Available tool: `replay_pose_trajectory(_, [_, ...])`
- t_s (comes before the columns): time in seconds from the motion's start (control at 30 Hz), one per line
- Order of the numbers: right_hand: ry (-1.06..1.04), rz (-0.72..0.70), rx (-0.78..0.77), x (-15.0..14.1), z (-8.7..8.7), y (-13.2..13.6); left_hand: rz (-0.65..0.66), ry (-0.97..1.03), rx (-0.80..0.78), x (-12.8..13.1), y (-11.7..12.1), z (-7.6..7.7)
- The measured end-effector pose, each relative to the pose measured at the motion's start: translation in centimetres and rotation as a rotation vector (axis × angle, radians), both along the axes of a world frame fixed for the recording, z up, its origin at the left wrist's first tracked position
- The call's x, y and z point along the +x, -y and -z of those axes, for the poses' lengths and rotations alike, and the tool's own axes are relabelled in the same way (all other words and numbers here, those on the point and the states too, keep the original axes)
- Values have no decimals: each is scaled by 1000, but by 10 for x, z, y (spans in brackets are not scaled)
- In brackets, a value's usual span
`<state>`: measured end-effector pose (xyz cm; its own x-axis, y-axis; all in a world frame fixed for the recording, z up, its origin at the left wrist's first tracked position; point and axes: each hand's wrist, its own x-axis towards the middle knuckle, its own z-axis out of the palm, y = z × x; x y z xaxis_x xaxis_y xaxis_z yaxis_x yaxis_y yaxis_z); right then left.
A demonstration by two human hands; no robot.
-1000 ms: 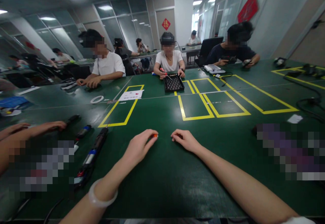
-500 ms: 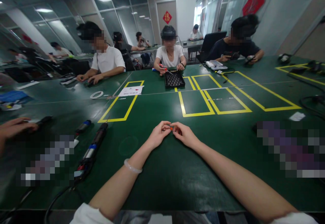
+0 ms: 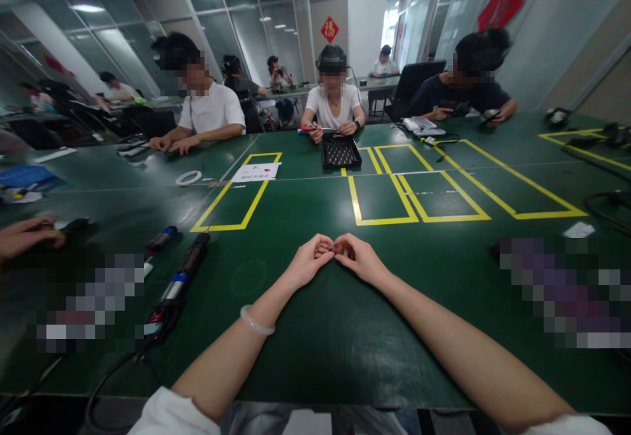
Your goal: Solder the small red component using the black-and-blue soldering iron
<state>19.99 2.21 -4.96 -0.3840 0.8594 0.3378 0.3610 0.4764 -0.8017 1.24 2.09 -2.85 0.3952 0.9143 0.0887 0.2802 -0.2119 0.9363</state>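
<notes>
Left hand (image 3: 309, 263): fingertips touching right's, hold indistinguishable | Right hand (image 3: 363, 263): pinching small orange piece (image 3: 338, 249) | Handling: light, opposed fingertips probably steadiest

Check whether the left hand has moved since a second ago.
Yes. The left hand has moved rightward, farther from the leftmost yellow tape outline, and now sits close against the right hand.

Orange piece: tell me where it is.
In the head view, the orange piece is near centre, where the left hand and right hand meet, above the green table.
</notes>
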Motion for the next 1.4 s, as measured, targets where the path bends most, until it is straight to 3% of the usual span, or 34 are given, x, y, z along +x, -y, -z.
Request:
replay_pose_trajectory(0.2, [-32, -16, -34, 1, 0, -1, 51, 35, -40, -1, 4, -4])
replay_pose_trajectory(0.5, [-137, -29, -169, 2, -5, 0, 6, -95, 135, 2, 10, -10])
replay_pose_trajectory(0.77, [-149, -69, -132, 2, -1, 0, -33, -101, 110, 0, 6, -7])
replay_pose_trajectory(0.87, [-155, -57, -144, 3, -1, -1, -69, -110, 112, -1, 9, -14])
replay_pose_trajectory(0.97, [-158, -48, -153, 3, -2, 0, -129, -180, 141, -11, 25, -32])
replay_pose_trajectory(1.07, [-151, -57, -155, 3, -3, 0, -134, -374, 189, -41, 51, -54])
replay_pose_trajectory(1.17, [-132, -59, -157, 3, -4, 1, -162, -621, 228, -100, 77, -66])
replay_pose_trajectory(1.33, [-121, -77, -161, 2, -2, 0, -416, -1009, 201, -233, 111, -58])
replay_pose_trajectory(1.4, [-115, -83, -161, 2, -1, 0, -459, -1057, 144, -275, 125, -52])
